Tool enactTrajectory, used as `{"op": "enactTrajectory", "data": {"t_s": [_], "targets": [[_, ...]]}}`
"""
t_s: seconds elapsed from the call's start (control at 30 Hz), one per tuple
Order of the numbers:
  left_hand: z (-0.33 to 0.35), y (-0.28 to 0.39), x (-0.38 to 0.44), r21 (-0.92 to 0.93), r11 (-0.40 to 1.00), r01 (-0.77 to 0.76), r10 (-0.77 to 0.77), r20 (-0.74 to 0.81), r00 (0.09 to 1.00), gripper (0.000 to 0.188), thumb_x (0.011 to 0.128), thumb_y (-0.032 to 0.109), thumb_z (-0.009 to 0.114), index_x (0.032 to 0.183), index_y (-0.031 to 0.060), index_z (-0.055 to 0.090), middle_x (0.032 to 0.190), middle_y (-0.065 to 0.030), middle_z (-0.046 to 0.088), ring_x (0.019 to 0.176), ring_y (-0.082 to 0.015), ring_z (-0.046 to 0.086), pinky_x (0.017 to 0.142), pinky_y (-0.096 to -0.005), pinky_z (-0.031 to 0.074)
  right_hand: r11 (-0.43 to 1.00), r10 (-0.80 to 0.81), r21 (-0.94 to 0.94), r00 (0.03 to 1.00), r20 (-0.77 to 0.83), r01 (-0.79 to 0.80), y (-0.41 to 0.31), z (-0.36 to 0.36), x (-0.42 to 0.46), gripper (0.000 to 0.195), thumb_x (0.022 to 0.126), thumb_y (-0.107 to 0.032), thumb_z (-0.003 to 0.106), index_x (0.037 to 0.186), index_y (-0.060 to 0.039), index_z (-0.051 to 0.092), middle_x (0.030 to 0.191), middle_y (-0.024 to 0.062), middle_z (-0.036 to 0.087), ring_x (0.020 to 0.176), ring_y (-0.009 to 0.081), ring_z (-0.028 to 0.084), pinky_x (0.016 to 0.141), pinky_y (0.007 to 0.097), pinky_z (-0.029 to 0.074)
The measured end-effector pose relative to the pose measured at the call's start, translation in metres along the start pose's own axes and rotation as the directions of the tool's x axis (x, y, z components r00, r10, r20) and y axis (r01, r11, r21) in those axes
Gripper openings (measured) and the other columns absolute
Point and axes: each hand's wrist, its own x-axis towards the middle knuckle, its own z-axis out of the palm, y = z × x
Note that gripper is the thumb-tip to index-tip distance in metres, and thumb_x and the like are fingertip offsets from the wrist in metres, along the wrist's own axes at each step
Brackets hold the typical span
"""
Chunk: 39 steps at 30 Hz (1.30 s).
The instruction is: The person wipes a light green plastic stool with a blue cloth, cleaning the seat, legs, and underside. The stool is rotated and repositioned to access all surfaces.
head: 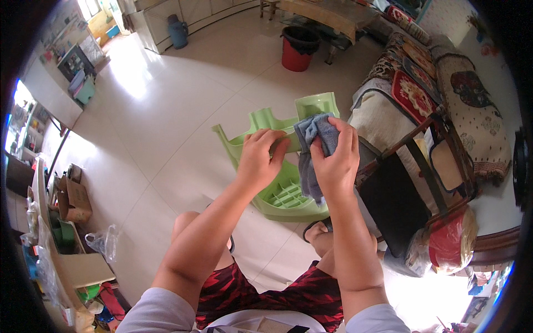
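A light green moulded plastic piece of furniture (pixel 291 214), its ribbed inner side showing, stands tilted on the floor before my knees. It may be a small chair or stool; which one I cannot tell. My left hand (pixel 261 158) curls its fingers and thumb around a bar of this piece. In my right hand (pixel 339 162) is a bunched grey-blue cloth (pixel 320 131), pinched between thumb and fingers. One end of the cloth hangs down over the green plastic and hides part of its right side.
Pale floor tiles (pixel 183 125) surround me. A red bin (pixel 295 56) with a black liner stands ahead, near a table (pixel 320 14). To my right are a covered sofa (pixel 379 108) and a dark-framed chair (pixel 395 204). A cardboard box (pixel 74 200) and plastic bag (pixel 104 243) lie left.
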Motion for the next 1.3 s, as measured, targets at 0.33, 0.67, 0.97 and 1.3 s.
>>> {"op": "enactTrajectory", "data": {"t_s": [0.33,0.67,0.97,1.3], "targets": [[0.001,0.020,0.001,-0.010,0.998,-0.056,0.056,0.075,0.996,0.015,0.088,0.003,0.072,0.103,0.0040,0.070,0.091,-0.0101,0.070,0.085,-0.0308,0.065,0.081,-0.0406,0.045,0.974,0.154,0.217,0.883,-0.444,-0.061,0.024,-0.019,0.011,0.039,0.090,-0.007,0.077,0.122,0.0004,0.056,0.123,0.0205,0.063,0.112,0.0357,0.064,0.100,0.0412,0.051],[0.005,0.026,-0.001,-0.060,0.997,-0.039,0.046,0.119,0.992,0.014,0.086,0.004,0.075,0.100,0.0040,0.071,0.086,-0.0084,0.069,0.084,-0.0292,0.065,0.080,-0.0394,0.043,0.998,-0.067,-0.024,0.979,-0.190,0.064,0.002,-0.002,0.007,0.041,0.083,-0.002,0.079,0.119,-0.0050,0.062,0.133,0.0241,0.057,0.121,0.0446,0.057,0.102,0.0500,0.048],[0.001,0.022,0.000,-0.069,0.995,-0.076,0.083,0.108,0.991,0.015,0.087,0.006,0.076,0.100,0.0045,0.071,0.087,-0.0080,0.070,0.082,-0.0280,0.064,0.079,-0.0384,0.043,0.986,0.165,-0.005,0.968,-0.190,-0.169,0.039,-0.017,0.009,0.036,0.085,0.010,0.065,0.118,-0.0023,0.061,0.117,0.0203,0.064,0.107,0.0422,0.064,0.093,0.0438,0.052],[0.003,0.028,-0.002,-0.049,0.996,-0.079,0.086,0.139,0.987,0.016,0.086,0.002,0.076,0.100,0.0051,0.071,0.084,-0.0075,0.067,0.080,-0.0275,0.063,0.079,-0.0383,0.043,0.986,0.085,-0.133,0.990,-0.117,-0.100,0.009,-0.006,0.004,0.055,0.095,-0.022,0.074,0.139,0.0025,0.052,0.128,0.0296,0.059,0.119,0.0474,0.058,0.101,0.0517,0.047]]}}
